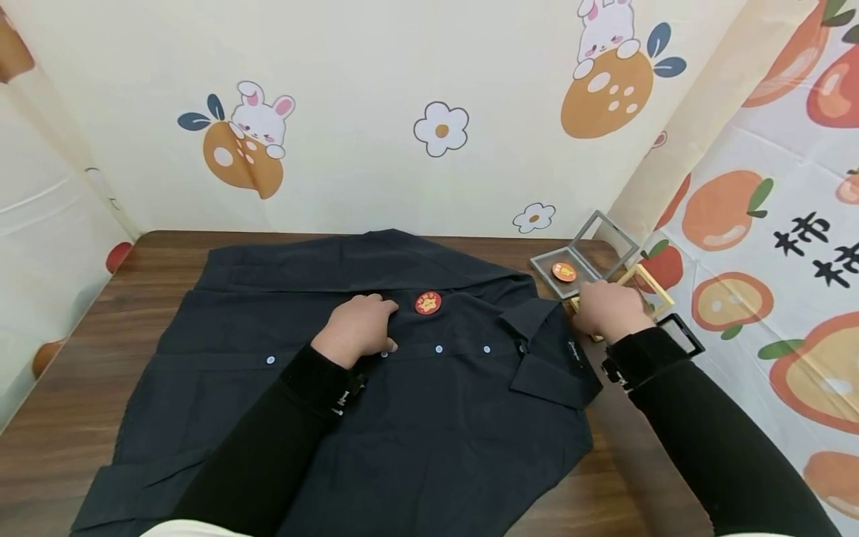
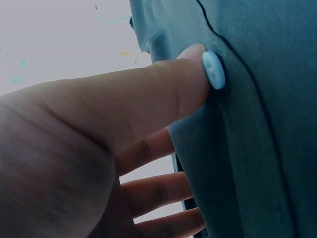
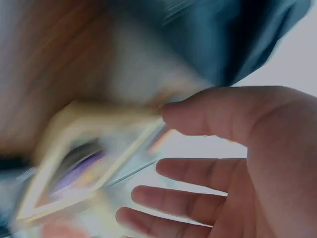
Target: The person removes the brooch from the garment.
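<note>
A dark navy button shirt [image 1: 429, 403] lies spread on the table, its collar towards the right. A round red badge [image 1: 428, 302] with a yellow paw-like design sits on it. My left hand [image 1: 357, 328] rests on the shirt beside the badge; in the left wrist view its thumb touches a pale button [image 2: 214, 70]. My right hand [image 1: 609, 307] is over a yellow-framed clear case [image 1: 647, 282]. In the right wrist view, the thumb meets the case's near corner, fingers extended. A purple round thing [image 3: 79, 173] shows blurred inside that case.
Behind the yellow case stands a grey-framed clear case [image 1: 614, 224], lid raised, with an orange badge [image 1: 564, 272] in it. A black-framed case [image 1: 681, 333] is partly hidden by my right wrist. Printed cloth walls border the wooden table [image 1: 54, 403].
</note>
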Tool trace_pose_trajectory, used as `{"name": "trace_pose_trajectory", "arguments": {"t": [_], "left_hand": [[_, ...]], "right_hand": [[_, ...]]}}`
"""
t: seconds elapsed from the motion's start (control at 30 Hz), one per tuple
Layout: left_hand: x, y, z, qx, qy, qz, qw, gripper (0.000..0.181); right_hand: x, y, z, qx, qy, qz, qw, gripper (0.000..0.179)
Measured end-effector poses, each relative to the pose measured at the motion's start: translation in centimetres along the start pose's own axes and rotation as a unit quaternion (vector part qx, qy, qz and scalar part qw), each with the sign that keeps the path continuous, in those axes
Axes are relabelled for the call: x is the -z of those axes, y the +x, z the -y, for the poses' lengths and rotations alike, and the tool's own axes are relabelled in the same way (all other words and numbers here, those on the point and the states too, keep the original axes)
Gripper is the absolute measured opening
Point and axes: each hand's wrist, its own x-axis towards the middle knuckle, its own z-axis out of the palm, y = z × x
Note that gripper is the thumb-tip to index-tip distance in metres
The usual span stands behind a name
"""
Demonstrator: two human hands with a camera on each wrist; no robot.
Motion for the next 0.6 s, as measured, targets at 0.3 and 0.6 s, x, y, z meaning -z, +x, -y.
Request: {"name": "trace_pose_trajectory", "arguments": {"t": [0.3,0.6], "left_hand": [[0.0,0.0,-0.1,0.007,-0.018,0.001,0.9998,0.072],[0.2,0.2,0.3,0.015,0.008,0.032,0.9993,0.071]], "right_hand": [[1.7,-0.3,10.5,0.108,0.025,-0.024,0.9935,0.055],[1.1,1.9,18.1,0.225,0.075,-0.073,0.9688,0.035]]}}
